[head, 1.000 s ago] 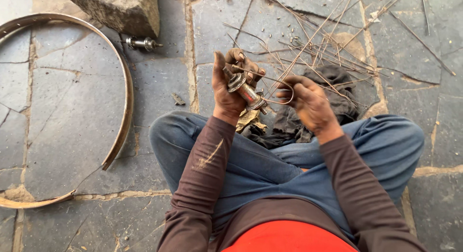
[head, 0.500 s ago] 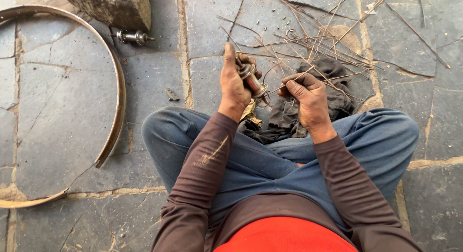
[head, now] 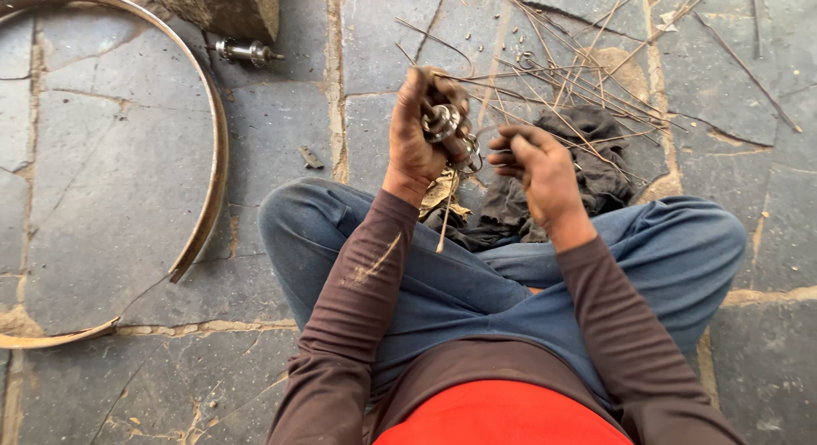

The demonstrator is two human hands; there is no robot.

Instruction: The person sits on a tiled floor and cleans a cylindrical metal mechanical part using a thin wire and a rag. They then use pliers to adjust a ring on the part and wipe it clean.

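Closest to us we see a red garment at the waist and our two brown sleeves running forward over crossed legs in blue trousers (head: 477, 275). Both forearms angle up and inward from bent elbows, so the hands meet above the lap.

Our left hand (head: 417, 139) is raised with the wrist straight and its back turned toward us. Its grip is closed around a metal wheel hub (head: 447, 126), the fingers wrapped about the hub's body and the round flange showing at the thumb side. A thin spoke (head: 445, 219) hangs down from the hub toward the lap.

Our right hand (head: 540, 173) sits just beside the hub, slightly lower, wrist bent a little. Its fingers are curled tight and pinched together, seemingly on a thin spoke end near the hub; we cannot tell exactly what the fingertips clasp.

Under both hands, between the knees, lies a dark rag (head: 587, 156) on the stone floor (head: 111, 173), with a crumpled tan scrap (head: 438, 194) beside it.

Beyond the hands, a loose scatter of bare spokes (head: 579, 71) fans over the paving. To the far left a curved metal rim (head: 208, 156), broken open, arcs across the slabs. At the top edge a second hub (head: 247, 51) lies beside a rough stone block (head: 221, 7).
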